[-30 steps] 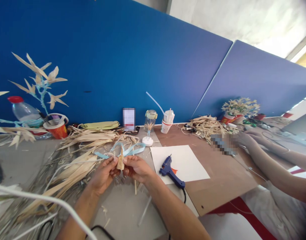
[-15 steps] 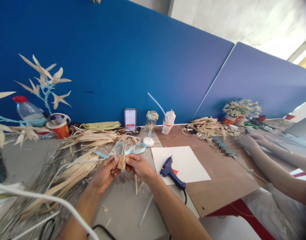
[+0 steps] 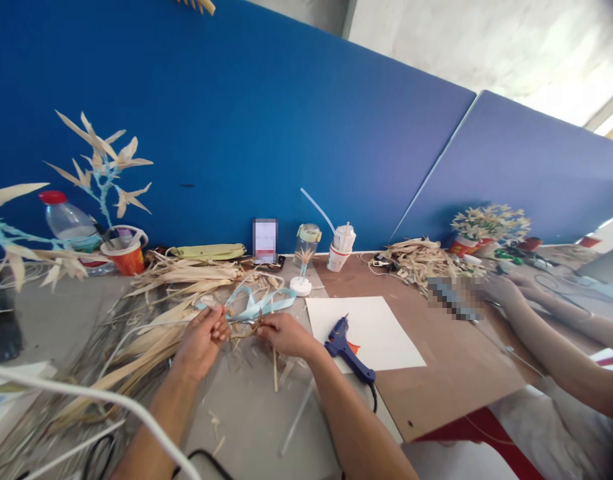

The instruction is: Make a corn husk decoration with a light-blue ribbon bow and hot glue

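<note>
My left hand (image 3: 202, 339) and my right hand (image 3: 285, 333) are both closed in a pinch, low over the grey table (image 3: 246, 413). Between them stretches a thin piece of dried husk (image 3: 243, 331), held at both ends. Right behind the fingers lies a looped light blue ribbon (image 3: 259, 305). A heap of pale dried husks (image 3: 156, 327) spreads out to the left of my left hand. A blue glue gun (image 3: 347, 351) lies just to the right of my right hand, on a white sheet (image 3: 381, 333).
Another person's arms (image 3: 546, 333) work at the right over a brown board (image 3: 451, 367). Along the blue partition stand a plastic bottle (image 3: 69, 223), a red cup (image 3: 122, 253), a jar (image 3: 306, 243), a paper cup (image 3: 340, 248) and husk flowers (image 3: 489, 223). A white cable (image 3: 96, 400) crosses near left.
My hands have dropped closer to the table and moved apart. The husk piece that stood upright between them now lies stretched sideways. The view has shifted slightly.
</note>
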Tool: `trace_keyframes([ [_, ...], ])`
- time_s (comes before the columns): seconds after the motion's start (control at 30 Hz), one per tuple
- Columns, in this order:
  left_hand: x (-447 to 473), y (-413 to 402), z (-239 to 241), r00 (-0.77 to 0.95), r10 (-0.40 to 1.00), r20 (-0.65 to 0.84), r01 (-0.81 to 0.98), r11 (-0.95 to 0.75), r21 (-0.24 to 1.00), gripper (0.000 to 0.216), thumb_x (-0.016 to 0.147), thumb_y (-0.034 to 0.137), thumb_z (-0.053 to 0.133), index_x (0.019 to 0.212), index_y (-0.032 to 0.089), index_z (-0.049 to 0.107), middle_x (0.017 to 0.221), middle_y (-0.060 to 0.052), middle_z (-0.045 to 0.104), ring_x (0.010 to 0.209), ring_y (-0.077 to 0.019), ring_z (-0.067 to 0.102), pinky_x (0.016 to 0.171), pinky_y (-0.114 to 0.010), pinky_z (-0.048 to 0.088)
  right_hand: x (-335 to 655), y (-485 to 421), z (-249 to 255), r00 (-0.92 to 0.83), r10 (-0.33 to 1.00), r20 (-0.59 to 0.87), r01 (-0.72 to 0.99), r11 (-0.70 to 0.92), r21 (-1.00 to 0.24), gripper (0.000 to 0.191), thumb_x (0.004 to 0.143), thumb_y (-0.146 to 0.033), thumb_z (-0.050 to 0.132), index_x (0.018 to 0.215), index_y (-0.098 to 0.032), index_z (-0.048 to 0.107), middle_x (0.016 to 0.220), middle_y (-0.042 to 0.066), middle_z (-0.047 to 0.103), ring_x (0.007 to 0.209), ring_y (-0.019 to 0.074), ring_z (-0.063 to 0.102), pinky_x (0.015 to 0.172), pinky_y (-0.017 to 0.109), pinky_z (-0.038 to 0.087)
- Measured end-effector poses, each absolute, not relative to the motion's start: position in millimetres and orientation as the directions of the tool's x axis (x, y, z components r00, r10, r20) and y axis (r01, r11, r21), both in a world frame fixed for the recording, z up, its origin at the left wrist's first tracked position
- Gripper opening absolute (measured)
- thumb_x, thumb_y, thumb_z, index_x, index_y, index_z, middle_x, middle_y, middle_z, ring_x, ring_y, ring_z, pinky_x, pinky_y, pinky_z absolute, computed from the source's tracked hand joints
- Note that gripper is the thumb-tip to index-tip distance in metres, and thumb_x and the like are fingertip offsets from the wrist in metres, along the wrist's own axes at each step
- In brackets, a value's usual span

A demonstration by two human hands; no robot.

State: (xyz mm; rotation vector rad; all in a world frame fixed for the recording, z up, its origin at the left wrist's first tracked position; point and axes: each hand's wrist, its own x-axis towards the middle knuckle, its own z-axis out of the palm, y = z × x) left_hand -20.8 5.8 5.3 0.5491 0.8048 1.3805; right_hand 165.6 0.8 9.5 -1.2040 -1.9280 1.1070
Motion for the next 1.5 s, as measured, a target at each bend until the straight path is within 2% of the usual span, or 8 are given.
trace_keyframes([
  [0.23,-24.8,9.4,2.8,-0.08,0.985,-0.151,-0.635,0.066,0.77,0.029,0.056,0.027,0.086,0.065,0.012,0.063,0.046,0.008,0.041,0.042,-0.0019,0.032,0.04,-0.015,0.03,170.5,6.6,5.5,-0.483,0.855,0.191,0.147,0.294,-0.945,0.049,0.075,-0.017,0.06,0.123,-0.023,0.062,0.107,0.006,0.066,0.085,0.0175,0.059,0.081,0.032,0.046],
  [0.37,-28.0,13.8,-2.1,-0.134,0.982,-0.131,-0.62,0.02,0.785,0.029,0.057,0.03,0.084,0.065,0.012,0.063,0.046,0.008,0.042,0.042,-0.0022,0.033,0.04,-0.015,0.028,165.6,11.4,4.1,-0.09,0.903,0.42,0.231,0.429,-0.873,0.041,0.073,-0.008,0.047,0.105,-0.022,0.07,0.1,0.006,0.069,0.097,0.0201,0.059,0.096,0.038,0.041],
  [0.53,-29.5,16.2,-2.3,-0.173,0.978,-0.118,-0.628,-0.017,0.778,0.029,0.055,0.03,0.083,0.064,0.013,0.062,0.044,0.009,0.04,0.04,-0.0021,0.031,0.039,-0.016,0.027,164.8,14.0,8.9,-0.013,0.959,0.285,0.087,0.285,-0.955,0.028,0.082,-0.028,0.052,0.105,-0.019,0.066,0.082,0.003,0.067,0.077,0.0166,0.06,0.078,0.031,0.048],
  [0.7,-27.7,14.1,-0.2,-0.165,0.978,-0.125,-0.618,-0.004,0.787,0.032,0.055,0.033,0.084,0.066,0.014,0.061,0.045,0.009,0.039,0.042,-0.003,0.03,0.04,-0.017,0.027,150.2,20.9,24.1,-0.053,0.971,0.235,0.421,0.235,-0.876,0.024,0.082,-0.029,0.056,0.098,-0.017,0.069,0.086,0.004,0.068,0.077,0.0162,0.06,0.071,0.027,0.046],
  [0.87,-24.7,13.3,-0.2,-0.214,0.973,-0.087,-0.583,-0.056,0.81,0.038,0.054,0.032,0.084,0.062,0.017,0.05,0.047,0.01,0.039,0.043,-0.0037,0.031,0.042,-0.018,0.026,109.3,52.0,24.2,-0.173,0.981,0.092,0.83,0.196,-0.522,0.026,0.087,-0.027,0.048,0.085,-0.016,0.072,0.093,0.01,0.073,0.088,0.0199,0.065,0.077,0.028,0.045],
  [1.07,-23.5,14.7,-1.7,-0.237,0.967,-0.093,-0.544,-0.053,0.838,0.038,0.052,0.033,0.084,0.063,0.017,0.05,0.046,0.011,0.038,0.042,-0.0038,0.029,0.042,-0.019,0.025,67.6,87.4,-1.2,-0.106,0.994,-0.026,0.882,0.082,-0.463,0.023,0.069,-0.025,0.068,0.083,-0.008,0.072,0.105,0.026,0.069,0.112,0.038,0.057,0.092,0.046,0.042],
  [1.37,-21.1,11.8,-0.6,-0.191,0.974,-0.119,-0.585,-0.015,0.811,0.042,0.047,0.034,0.087,0.062,0.017,0.052,0.047,0.01,0.039,0.044,-0.0041,0.029,0.041,-0.018,0.025,104.1,88.3,22.7,-0.01,0.999,0.051,0.475,0.049,-0.878,0.019,0.08,-0.029,0.051,0.068,-0.017,0.059,0.057,-0.001,0.056,0.056,0.0132,0.053,0.055,0.024,0.041],
  [1.5,-16.0,5.0,4.8,-0.062,0.993,-0.099,-0.573,0.046,0.818,0.037,0.052,0.034,0.087,0.063,0.016,0.057,0.048,0.009,0.04,0.044,-0.004,0.029,0.042,-0.017,0.027,130.4,56.0,34.7,0.051,0.99,0.131,-0.022,0.132,-0.991,0.023,0.079,-0.042,0.054,0.071,-0.02,0.051,0.052,-0.007,0.044,0.046,0.0084,0.04,0.049,0.021,0.034],
])
